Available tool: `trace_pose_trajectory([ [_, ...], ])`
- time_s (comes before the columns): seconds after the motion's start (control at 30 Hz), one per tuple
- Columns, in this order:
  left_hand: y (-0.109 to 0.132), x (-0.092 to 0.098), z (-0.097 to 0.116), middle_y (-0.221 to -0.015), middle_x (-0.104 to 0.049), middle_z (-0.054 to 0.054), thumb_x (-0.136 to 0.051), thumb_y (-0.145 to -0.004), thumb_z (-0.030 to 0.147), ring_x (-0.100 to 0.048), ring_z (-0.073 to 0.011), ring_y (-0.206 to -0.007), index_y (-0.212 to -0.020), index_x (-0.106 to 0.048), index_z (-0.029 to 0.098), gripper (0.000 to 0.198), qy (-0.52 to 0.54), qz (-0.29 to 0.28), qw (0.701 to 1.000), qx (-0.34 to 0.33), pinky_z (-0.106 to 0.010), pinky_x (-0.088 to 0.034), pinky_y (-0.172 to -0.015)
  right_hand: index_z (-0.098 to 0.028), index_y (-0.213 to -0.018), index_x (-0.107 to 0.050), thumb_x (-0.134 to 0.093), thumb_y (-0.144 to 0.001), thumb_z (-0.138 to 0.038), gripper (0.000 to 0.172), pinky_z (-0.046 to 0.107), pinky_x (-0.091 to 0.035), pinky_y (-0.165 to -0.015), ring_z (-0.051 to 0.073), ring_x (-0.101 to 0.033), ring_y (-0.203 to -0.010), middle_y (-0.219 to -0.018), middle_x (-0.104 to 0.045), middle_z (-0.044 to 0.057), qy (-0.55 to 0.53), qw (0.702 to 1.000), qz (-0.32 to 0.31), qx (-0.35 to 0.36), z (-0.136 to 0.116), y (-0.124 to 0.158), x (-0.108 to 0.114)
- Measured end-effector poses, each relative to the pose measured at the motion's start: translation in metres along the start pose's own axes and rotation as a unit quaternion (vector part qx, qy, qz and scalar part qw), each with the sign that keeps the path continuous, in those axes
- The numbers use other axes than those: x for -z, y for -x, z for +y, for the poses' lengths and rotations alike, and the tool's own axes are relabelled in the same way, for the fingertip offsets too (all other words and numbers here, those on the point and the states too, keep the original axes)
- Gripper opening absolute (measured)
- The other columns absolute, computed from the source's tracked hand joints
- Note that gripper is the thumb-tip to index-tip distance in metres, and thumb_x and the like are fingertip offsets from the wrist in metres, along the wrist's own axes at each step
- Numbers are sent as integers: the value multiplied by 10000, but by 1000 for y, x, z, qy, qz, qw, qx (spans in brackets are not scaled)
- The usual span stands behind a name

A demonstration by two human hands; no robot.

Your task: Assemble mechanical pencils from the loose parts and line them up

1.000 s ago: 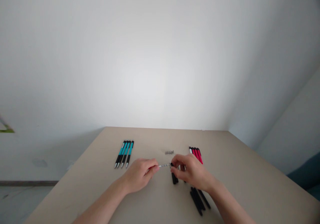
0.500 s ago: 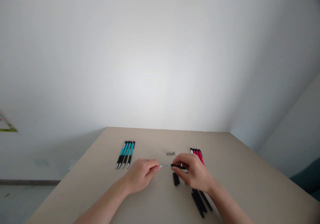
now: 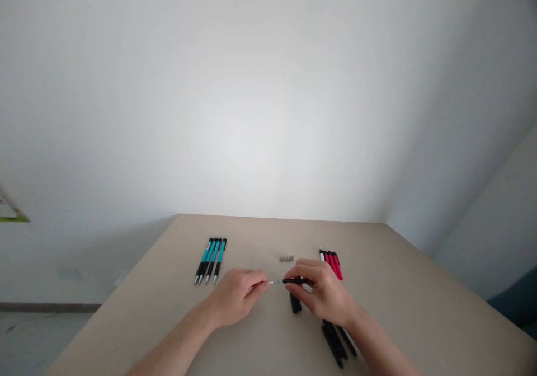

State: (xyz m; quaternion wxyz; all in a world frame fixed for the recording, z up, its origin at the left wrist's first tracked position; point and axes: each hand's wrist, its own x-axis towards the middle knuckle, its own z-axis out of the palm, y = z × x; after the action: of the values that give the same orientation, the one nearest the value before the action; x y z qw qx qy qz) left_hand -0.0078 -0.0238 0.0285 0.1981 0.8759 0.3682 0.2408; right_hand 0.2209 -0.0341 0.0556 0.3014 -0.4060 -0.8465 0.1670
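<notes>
My left hand [image 3: 239, 297] is closed in a pinch on a thin whitish pen refill [image 3: 275, 282], most of which its fingers hide. Its exposed end runs into a black pen grip [image 3: 297, 281], pinched between the thumb and fingers of my right hand [image 3: 325, 292]. Both parts are held level above the table. Just beyond the hands lies a row of small silver pen tips [image 3: 286, 259]. Short black tubes [image 3: 296, 303] lie partly under my right hand. Red pen barrels [image 3: 334, 264] and a white piece [image 3: 321, 255] sit behind it.
Several teal-and-black pens [image 3: 212, 259] lie side by side at the left. Longer black tubes [image 3: 334, 342] rest near my right forearm. The beige table [image 3: 138, 303] meets a white wall [image 3: 268, 113] at its far edge.
My right hand has moved slightly left, bringing the black grip farther over the refill. Less refill shows between the hands, and more of the red barrels is visible.
</notes>
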Motion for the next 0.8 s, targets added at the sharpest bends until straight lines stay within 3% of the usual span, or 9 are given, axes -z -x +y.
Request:
trace_pose_trajectory([
  [0.27,0,-2,3,-686,-621,12,-390,-952,263,-559,-134,-632,-809,-593,207,255,-34,-7,999,-8,-215,-329,-576,-198,-848,-707,-597,-854,-262,127,231,-391,-592,136,-561,-663,-723,-621,24,-17,1000,4,5,-9,-3,-17],
  [0.37,2,0,6,-772,-650,8,-440,-916,260,-584,-150,-685,-970,-568,223,144,-25,-7,1000,10,-225,-356,-611,-205,-869,-717,-595,-866,-302,155,230,-397,-609,137,-569,-676,-737,-634,28,-17,1000,5,6,-8,-4,-24],
  [0.47,3,1,7,-856,-654,-1,-497,-877,275,-590,-163,-715,-1109,-476,228,237,-8,-1,1000,30,-239,-373,-632,-218,-888,-723,-592,-873,-339,179,225,-394,-610,127,-573,-647,-741,-671,17,-23,1000,-4,-11,-8,-4,-30],
  [0.63,2,0,6,-873,-656,1,-487,-884,232,-607,-178,-770,-1057,-427,239,183,15,-14,999,40,-247,-369,-646,-224,-900,-727,-568,-886,-382,224,220,-382,-573,120,-568,-579,-737,-710,5,-32,998,-24,-43,-8,-5,-34],
  [0.8,2,0,7,-866,-659,-7,-463,-903,236,-607,-194,-775,-1051,-340,229,193,9,-12,999,32,-257,-362,-651,-217,-895,-684,-597,-868,-345,157,210,-385,-590,122,-595,-616,-755,-714,-13,-52,996,-21,-70,-9,-5,-33],
])
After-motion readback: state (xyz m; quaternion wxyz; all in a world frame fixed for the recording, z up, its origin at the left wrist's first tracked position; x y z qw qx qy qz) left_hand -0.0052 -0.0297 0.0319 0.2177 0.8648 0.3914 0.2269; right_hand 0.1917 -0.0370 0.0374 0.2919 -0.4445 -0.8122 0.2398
